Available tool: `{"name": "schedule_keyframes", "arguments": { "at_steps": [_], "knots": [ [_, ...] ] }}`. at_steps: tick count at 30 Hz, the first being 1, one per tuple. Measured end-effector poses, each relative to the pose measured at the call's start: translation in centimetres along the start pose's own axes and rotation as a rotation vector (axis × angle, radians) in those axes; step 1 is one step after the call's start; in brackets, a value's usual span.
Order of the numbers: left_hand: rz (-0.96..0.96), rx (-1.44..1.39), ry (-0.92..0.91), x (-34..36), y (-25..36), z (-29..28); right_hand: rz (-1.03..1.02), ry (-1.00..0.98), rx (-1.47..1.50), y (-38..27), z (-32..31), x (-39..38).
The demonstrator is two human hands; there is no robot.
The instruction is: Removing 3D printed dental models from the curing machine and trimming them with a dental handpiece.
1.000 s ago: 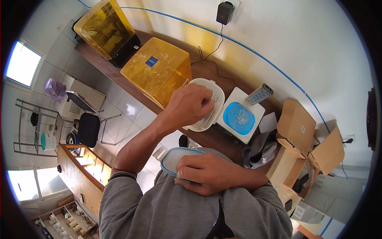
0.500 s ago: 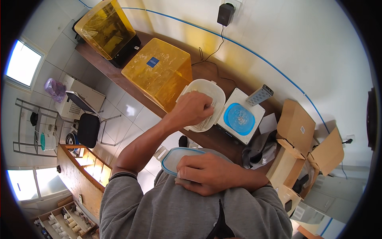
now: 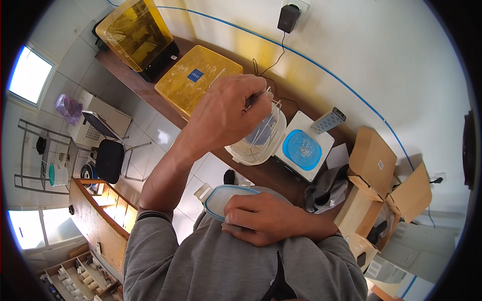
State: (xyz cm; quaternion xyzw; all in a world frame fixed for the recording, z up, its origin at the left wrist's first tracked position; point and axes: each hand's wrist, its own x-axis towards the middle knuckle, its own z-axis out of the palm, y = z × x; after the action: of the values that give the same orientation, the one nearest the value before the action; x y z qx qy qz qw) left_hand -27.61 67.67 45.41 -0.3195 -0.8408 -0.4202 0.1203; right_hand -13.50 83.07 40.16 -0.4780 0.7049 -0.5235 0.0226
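Observation:
High over the white plastic container (image 3: 248, 159), my left hand (image 3: 236, 105) grips a thin wire rack (image 3: 261, 133), fingers curled round its upper part; a flat grey-blue piece is visible within the rack, and the rack's lower end is at or inside the container. Held low against my body, a translucent lid (image 3: 219, 199) with a blue rim and side clips is in my right hand (image 3: 256, 218), thumb and fingers closed on it. Right of the container stands a white device (image 3: 314, 165) with a blue round top (image 3: 302, 150) and a grey upright post (image 3: 329, 120).
Two yellow transparent covers (image 3: 175, 85) (image 3: 128, 35) stand on the brown bench (image 3: 125, 70) along the wall. Open cardboard boxes (image 3: 371, 160) and grey cloth (image 3: 324, 188) lie at right. A black chair (image 3: 108, 160) and wooden cabinet (image 3: 98, 226) are at left. A power adapter (image 3: 288, 20) hangs above.
My left hand has risen upward from inside the container, lifting the wire rack with the grey-blue piece in it. My right hand and the lid have hardly moved.

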Motion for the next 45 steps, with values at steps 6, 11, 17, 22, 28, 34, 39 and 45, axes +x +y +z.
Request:
{"name": "schedule_keyframes", "arguments": {
  "at_steps": [6, 11, 17, 22, 28, 34, 39, 45],
  "knots": [
    [-0.116, -0.087, -0.008, 0.1, -0.4, -1.3, 0.029, -0.063, 0.015, 0.2, 0.0, 0.2],
    [-0.175, -0.132, -0.055, -0.4, -2.1, -1.7, 0.01, -0.018, 0.004, 0.3, 0.2, 0.4],
    [-0.276, -0.234, -0.137, -0.8, -1.7, -2.2, 0.071, -0.134, 0.019, 0.4, -0.1, 0.1],
    [-0.217, -0.273, -0.103, -0.7, -2.2, -1.8, 0.074, -0.104, 0.019, 0.4, -0.1, 0.3],
    [-0.285, -0.519, -0.051, -0.5, -2.6, -2.0, 0.078, -0.09, 0.034, 0.4, -0.2, 0.4],
    [-0.297, -0.55, -0.056, -0.9, -3.1, -2.4, 0.071, -0.078, 0.027, 0.5, -0.2, 0.8],
    [-0.267, -0.557, -0.047, -1.2, -3.0, -2.4, 0.091, -0.082, 0.036, 0.6, -0.2, 1.5],
    [-0.222, -0.513, -0.01, -1.3, -3.7, -2.6, 0.111, -0.067, 0.03, 1.0, -0.1, 2.1]
  ]
}}
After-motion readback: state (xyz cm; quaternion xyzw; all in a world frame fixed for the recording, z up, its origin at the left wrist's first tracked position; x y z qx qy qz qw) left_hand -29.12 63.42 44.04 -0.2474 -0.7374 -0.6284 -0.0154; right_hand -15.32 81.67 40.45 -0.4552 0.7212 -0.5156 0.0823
